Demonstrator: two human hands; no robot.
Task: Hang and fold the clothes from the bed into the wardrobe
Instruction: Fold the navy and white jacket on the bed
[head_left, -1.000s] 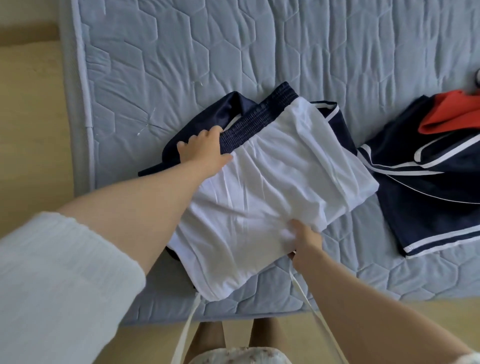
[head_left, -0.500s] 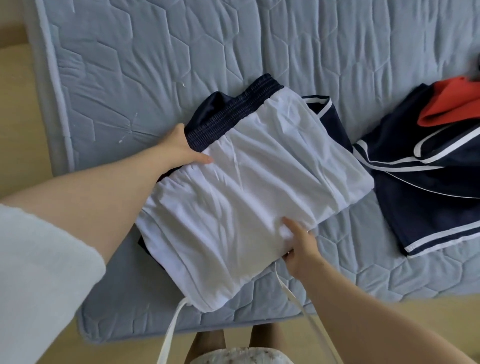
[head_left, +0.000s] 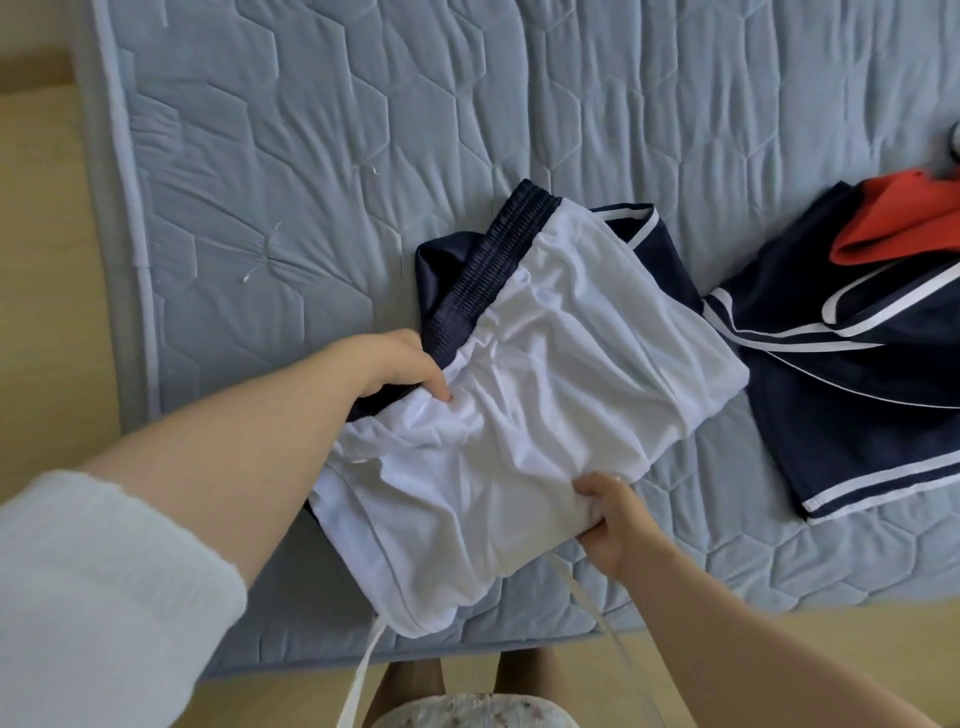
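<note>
Item 1: navy-and-white shorts (head_left: 530, 415). Folded bundle, white fabric uppermost, with a ribbed navy waistband (head_left: 488, 280) along its far-left edge. It lies on the bed between the two grips.

Item 2: left grip (head_left: 400, 364). Set at the bundle's left side, just nearer than the waistband. The thumb lies on the white fabric and the fingers curl under the edge, holding the shorts. A white sleeve (head_left: 104, 597) covers the upper forearm.

Item 3: right grip (head_left: 613, 519). Set at the bundle's near-right edge, thumb on top and fingers tucked beneath, pinching the white fabric.

Item 4: bed (head_left: 311, 156). Pale blue quilted cover, spread beneath both grips.

Item 5: navy garment (head_left: 857, 415) with white stripes. Lies to the right of the right grip, just beside the shorts; contact cannot be told. A red garment (head_left: 893, 218) lies on its far end.

Item 6: two white cords (head_left: 363, 670). They run from the bundle's near edge, nearer than both grips, past the bed's edge. What they are attached to cannot be told.

Item 7: wooden floor (head_left: 41, 260). Left of the left grip, beyond the bed's side
</note>
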